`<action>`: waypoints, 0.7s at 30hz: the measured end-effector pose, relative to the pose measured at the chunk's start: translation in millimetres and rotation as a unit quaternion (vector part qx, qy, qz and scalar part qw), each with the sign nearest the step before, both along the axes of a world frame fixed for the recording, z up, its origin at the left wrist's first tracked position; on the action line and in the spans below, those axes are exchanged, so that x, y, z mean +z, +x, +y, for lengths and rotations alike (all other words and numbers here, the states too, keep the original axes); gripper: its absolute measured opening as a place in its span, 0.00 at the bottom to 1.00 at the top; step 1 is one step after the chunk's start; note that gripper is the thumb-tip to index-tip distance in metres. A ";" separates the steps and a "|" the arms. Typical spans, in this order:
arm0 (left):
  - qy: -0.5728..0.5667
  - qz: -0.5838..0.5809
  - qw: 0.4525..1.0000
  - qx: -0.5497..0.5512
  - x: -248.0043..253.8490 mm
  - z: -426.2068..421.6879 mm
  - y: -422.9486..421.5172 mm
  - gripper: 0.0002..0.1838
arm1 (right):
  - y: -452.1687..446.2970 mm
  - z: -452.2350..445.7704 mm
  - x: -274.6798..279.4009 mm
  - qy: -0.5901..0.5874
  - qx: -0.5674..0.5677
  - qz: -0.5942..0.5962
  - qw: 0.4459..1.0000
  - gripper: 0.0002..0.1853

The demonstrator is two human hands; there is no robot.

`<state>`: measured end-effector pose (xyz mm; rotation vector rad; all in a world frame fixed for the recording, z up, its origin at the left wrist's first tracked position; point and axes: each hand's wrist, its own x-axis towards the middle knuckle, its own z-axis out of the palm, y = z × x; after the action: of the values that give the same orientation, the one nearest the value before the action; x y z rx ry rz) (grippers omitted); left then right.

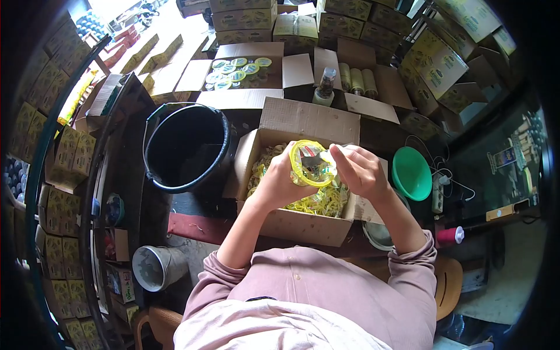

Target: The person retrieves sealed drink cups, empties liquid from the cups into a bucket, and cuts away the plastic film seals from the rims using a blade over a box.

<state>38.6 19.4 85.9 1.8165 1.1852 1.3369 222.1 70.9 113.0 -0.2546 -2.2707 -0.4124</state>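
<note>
Two bare hands meet over an open cardboard box, with a yellow-rimmed cup (309, 164) between them, its mouth tipped toward the camera. Taking the cup as the clock's centre, the left hand (275, 182) sits at 8 o'clock, gripping the cup's side, its thumb reaching along the lower edge. Its forearm slants up from 7 o'clock. The right hand (360, 170) is at 3 o'clock, fingers curled, thumb raised beside the rim; whether it pinches anything cannot be told. Its forearm rises from 5 o'clock. Both mauve sleeves (413, 265) are bunched near the elbows.

Beneath the hands, the cardboard box (309, 227) holds a tangle of yellow strips (318, 204) and clear scraps. A large dark bucket (189, 188) stands at 9 o'clock, a green bowl (412, 174) at 3 o'clock, beyond the right hand. Toward 11 o'clock, another open carton (248, 99) holds lidded cups (238, 76).
</note>
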 end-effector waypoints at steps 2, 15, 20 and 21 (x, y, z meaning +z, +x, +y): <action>-0.004 0.000 1.000 -0.014 4.2 -1.4 3.2 0.29 | 4.6 1.9 0.0 0.004 0.012 -0.003 1.000 0.28; -0.126 -0.109 0.960 -0.225 -12.6 9.7 4.0 0.33 | 16.0 14.6 -10.7 -0.004 0.072 0.014 0.997 0.26; -0.211 -0.187 0.908 -0.309 -16.0 8.8 4.5 0.23 | 18.0 13.6 -16.5 -0.004 0.068 0.024 0.997 0.24; -0.246 -0.193 0.890 -0.333 -12.2 10.2 3.2 0.22 | 17.8 12.8 -16.4 -0.006 0.068 0.029 0.997 0.23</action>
<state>41.8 29.6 73.7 1.3148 0.5282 0.8336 239.9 83.7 96.6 -0.1154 -2.2193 -0.3159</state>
